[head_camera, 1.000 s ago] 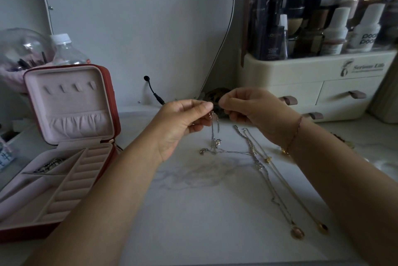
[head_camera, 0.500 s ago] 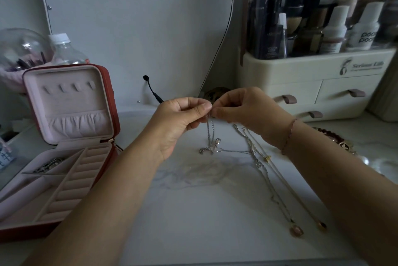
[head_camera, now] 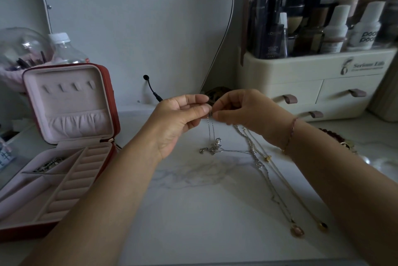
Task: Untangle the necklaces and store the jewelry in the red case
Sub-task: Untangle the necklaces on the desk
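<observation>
Hands meet just above centre frame: the left hand and right hand each pinch the thin silver chain, fingertips now nearly touching where a second ago they stood slightly apart. That closing suggests fine picking at a knot, not storing yet. Both forearms reach in from the lower corners, wrists raised off the table. The chain's clasp end trails on the table; two pendant necklaces lie right; the red case sits open at left.
</observation>
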The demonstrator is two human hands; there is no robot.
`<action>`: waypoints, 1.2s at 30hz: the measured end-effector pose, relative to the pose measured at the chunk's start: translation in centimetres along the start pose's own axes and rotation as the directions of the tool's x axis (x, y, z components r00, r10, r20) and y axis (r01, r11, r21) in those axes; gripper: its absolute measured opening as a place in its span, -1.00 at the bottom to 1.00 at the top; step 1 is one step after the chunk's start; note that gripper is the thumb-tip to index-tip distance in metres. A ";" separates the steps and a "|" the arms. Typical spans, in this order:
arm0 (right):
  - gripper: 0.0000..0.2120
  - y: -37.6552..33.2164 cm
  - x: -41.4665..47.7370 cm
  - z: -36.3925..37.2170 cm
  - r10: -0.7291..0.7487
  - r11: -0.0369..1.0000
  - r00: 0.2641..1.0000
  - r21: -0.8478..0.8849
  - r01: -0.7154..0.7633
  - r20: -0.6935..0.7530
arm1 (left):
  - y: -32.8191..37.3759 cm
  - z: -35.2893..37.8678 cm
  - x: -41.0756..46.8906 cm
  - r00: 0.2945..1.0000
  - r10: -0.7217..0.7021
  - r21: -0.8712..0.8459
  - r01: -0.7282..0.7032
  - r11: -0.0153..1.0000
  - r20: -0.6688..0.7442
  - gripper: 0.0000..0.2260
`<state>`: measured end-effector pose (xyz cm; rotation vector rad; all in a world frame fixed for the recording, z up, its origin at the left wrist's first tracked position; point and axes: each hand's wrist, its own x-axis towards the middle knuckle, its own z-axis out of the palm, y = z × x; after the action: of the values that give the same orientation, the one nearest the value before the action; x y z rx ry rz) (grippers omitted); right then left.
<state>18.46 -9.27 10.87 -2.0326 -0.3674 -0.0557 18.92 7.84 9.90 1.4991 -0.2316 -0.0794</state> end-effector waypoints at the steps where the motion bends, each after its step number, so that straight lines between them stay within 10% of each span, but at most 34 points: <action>1: -0.96 0.1 0.1 0.1 0.015 1.000 1.000 -0.018 -0.014 0.019 | 0.1 0.0 0.0 1.000 0.005 -0.009 -0.005 1.000 0.000 -0.84; 11: -0.94 0.9 0.1 1.1 0.067 0.982 0.986 -0.187 -0.038 0.153 | 0.9 0.1 -0.1 0.996 0.087 -0.189 -0.086 0.978 -0.005 -0.82; 17: -0.85 0.8 0.1 -0.4 0.138 0.954 0.966 0.231 -0.188 0.218 | 1.3 -1.4 0.4 0.946 0.164 -0.018 -0.175 0.984 -0.280 -0.83; 22: -0.93 0.2 0.0 -1.4 0.152 0.730 0.956 0.624 -0.280 0.251 | 1.1 -3.0 1.0 0.867 0.192 0.176 -0.123 0.977 -0.460 -0.83; 36: -0.84 -0.2 0.1 -2.2 -0.074 0.432 0.973 0.887 -0.166 0.218 | 0.3 -3.9 1.4 0.814 0.185 0.311 -0.006 0.950 -0.550 -0.95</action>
<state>18.77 -11.12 12.12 -0.9280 -0.3673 0.3586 21.04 11.37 10.18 1.7354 0.1830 0.5138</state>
